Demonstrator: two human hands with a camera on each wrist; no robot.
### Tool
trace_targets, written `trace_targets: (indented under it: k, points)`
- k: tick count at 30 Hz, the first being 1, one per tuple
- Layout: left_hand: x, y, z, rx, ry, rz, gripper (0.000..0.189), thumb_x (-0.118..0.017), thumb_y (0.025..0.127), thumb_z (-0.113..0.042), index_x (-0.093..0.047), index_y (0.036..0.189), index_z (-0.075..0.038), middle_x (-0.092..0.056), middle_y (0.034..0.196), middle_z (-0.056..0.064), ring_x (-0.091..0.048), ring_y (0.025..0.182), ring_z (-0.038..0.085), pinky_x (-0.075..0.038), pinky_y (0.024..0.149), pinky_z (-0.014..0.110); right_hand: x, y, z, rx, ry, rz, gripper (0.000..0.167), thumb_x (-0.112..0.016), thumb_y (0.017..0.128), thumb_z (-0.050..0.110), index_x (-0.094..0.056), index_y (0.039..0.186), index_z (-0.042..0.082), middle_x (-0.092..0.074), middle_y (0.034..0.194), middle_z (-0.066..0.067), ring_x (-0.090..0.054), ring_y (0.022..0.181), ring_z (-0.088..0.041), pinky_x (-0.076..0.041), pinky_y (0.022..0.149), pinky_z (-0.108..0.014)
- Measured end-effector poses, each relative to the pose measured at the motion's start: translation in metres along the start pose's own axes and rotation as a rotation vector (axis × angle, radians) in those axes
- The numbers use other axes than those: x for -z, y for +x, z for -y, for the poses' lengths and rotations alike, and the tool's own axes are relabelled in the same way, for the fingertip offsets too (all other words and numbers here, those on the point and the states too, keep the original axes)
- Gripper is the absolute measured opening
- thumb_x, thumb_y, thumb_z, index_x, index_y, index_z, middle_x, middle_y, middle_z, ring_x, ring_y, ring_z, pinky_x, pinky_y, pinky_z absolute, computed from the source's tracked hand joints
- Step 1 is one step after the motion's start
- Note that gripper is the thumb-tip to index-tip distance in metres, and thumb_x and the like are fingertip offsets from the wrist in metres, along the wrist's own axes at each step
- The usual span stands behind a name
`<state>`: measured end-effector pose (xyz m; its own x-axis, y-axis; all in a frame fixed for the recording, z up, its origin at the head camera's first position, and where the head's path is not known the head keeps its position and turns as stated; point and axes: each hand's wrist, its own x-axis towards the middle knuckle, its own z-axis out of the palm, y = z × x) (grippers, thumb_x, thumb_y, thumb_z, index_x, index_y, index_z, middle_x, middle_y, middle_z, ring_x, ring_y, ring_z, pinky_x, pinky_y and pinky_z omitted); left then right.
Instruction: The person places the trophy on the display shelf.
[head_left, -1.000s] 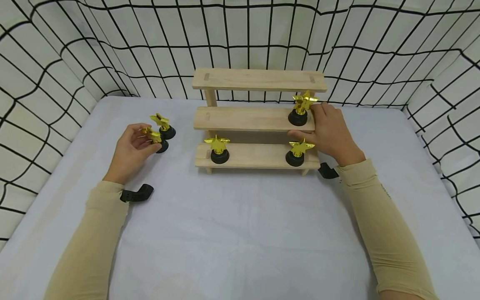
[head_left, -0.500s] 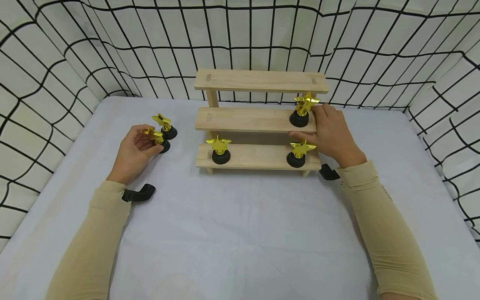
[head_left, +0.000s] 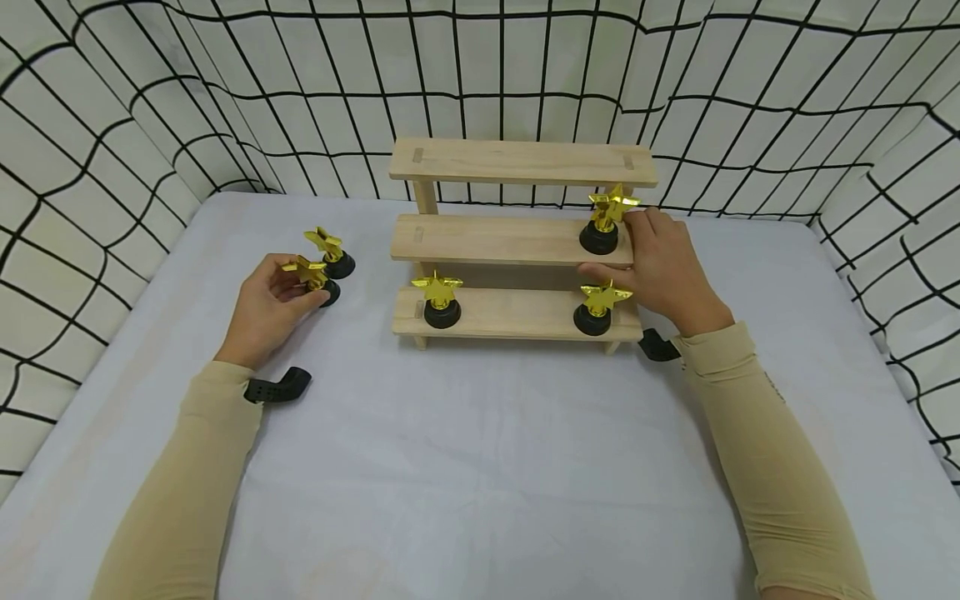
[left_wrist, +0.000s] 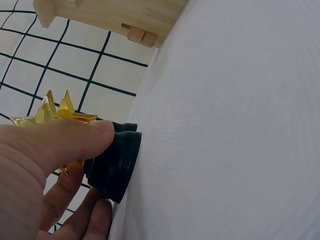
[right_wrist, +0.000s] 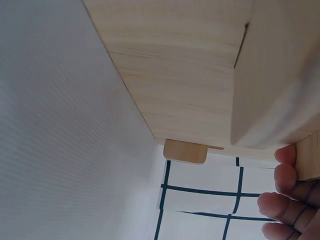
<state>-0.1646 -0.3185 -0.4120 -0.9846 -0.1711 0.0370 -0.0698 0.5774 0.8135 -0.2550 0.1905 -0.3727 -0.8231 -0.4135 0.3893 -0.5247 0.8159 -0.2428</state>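
Note:
At the left of the head view, my left hand [head_left: 270,308] pinches a small gold star trophy [head_left: 309,273] by its black round base. In the left wrist view the thumb lies across the base [left_wrist: 120,165], and its underside faces the white cloth. A second star trophy [head_left: 330,246] stands right behind it, partly overlapped. My right hand [head_left: 667,271] grips the right end of the wooden three-tier shelf [head_left: 487,237] at the middle tier. Its fingertips [right_wrist: 285,177] curl around the board in the right wrist view. Beside this hand, a star trophy [head_left: 600,229] stands on that tier.
On the bottom tier stand two more star trophies, one at the left [head_left: 440,300] and one at the right [head_left: 596,308]. Black wire mesh [head_left: 517,92] rises behind the shelf and along both sides. White cloth [head_left: 480,450] covers the table.

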Motion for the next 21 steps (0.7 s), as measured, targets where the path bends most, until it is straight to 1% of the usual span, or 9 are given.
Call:
trace_targets:
  k: [3, 5, 7, 9, 12, 15, 18, 21]
  points:
    - [0.0006, -0.0003, -0.0004, -0.003, -0.014, 0.01, 0.057, -0.08, 0.09, -0.01, -0.047, 0.136, -0.017, -0.053, 0.134, -0.006, -0.054, 0.118, -0.001, -0.048, 0.097, 0.003, 0.0003, 0.0001, 0.0002, 0.002, -0.003, 0.001, 0.106, -0.057, 0.081, 0.088, -0.055, 0.134, -0.003, -0.061, 0.11, -0.023, -0.059, 0.098, -0.04, -0.046, 0.088, -0.058]
    - [0.0008, -0.0004, 0.0, -0.012, -0.033, 0.013, 0.06, -0.08, 0.089, -0.006, -0.047, 0.137, -0.017, -0.051, 0.134, -0.009, -0.053, 0.121, 0.0, -0.048, 0.102, 0.005, 0.0004, 0.0002, 0.0003, 0.003, -0.002, 0.0, 0.106, -0.057, 0.081, 0.088, -0.055, 0.133, -0.003, -0.061, 0.109, -0.023, -0.059, 0.097, -0.039, -0.046, 0.088, -0.059]
    - [0.0007, -0.0005, 0.0006, -0.024, -0.047, 0.009, 0.06, -0.079, 0.088, -0.003, -0.047, 0.137, -0.017, -0.051, 0.131, -0.012, -0.053, 0.122, 0.0, -0.047, 0.104, 0.006, 0.0005, 0.0003, 0.0003, 0.004, -0.003, -0.001, 0.106, -0.056, 0.081, 0.089, -0.056, 0.132, -0.004, -0.06, 0.108, -0.022, -0.058, 0.096, -0.039, -0.045, 0.088, -0.058]
    - [0.0003, -0.0001, 0.0015, -0.035, -0.043, 0.0, 0.057, -0.079, 0.088, -0.002, -0.049, 0.134, -0.019, -0.051, 0.128, -0.014, -0.053, 0.119, -0.001, -0.048, 0.102, 0.006, 0.0005, 0.0004, 0.0004, 0.004, -0.004, -0.001, 0.107, -0.054, 0.08, 0.09, -0.056, 0.131, -0.004, -0.06, 0.106, -0.022, -0.058, 0.095, -0.039, -0.045, 0.087, -0.058]
    - [-0.0003, -0.0001, 0.0018, -0.044, -0.009, -0.018, 0.052, -0.08, 0.089, -0.006, -0.05, 0.13, -0.018, -0.052, 0.123, -0.014, -0.053, 0.113, -0.002, -0.047, 0.096, 0.003, 0.0002, 0.0012, 0.0005, 0.007, -0.006, -0.002, 0.11, -0.051, 0.079, 0.093, -0.056, 0.132, -0.003, -0.06, 0.105, -0.022, -0.058, 0.095, -0.039, -0.044, 0.086, -0.057]
    - [-0.001, -0.0012, 0.0002, -0.048, 0.024, -0.029, 0.05, -0.081, 0.09, -0.01, -0.051, 0.13, -0.013, -0.052, 0.121, -0.011, -0.053, 0.11, -0.003, -0.047, 0.093, 0.001, -0.0001, 0.0016, 0.0005, 0.009, -0.006, -0.002, 0.112, -0.049, 0.078, 0.095, -0.056, 0.133, -0.003, -0.06, 0.106, -0.022, -0.058, 0.095, -0.039, -0.045, 0.086, -0.058]
    - [-0.0013, -0.0018, -0.0015, -0.049, 0.043, -0.03, 0.052, -0.081, 0.09, -0.013, -0.05, 0.131, -0.01, -0.054, 0.123, -0.008, -0.054, 0.112, -0.002, -0.047, 0.094, 0.002, -0.0001, 0.0012, 0.0003, 0.001, -0.007, 0.001, 0.111, -0.049, 0.079, 0.094, -0.057, 0.131, -0.003, -0.06, 0.106, -0.022, -0.058, 0.095, -0.039, -0.044, 0.085, -0.057]
    - [-0.0013, -0.0014, -0.0015, -0.047, 0.059, -0.028, 0.055, -0.082, 0.089, -0.016, -0.051, 0.133, -0.008, -0.055, 0.125, -0.005, -0.055, 0.115, 0.001, -0.048, 0.096, 0.003, -0.0001, 0.0005, 0.0002, -0.008, -0.011, 0.006, 0.106, -0.055, 0.08, 0.09, -0.057, 0.13, -0.004, -0.06, 0.106, -0.022, -0.058, 0.095, -0.039, -0.044, 0.085, -0.056]
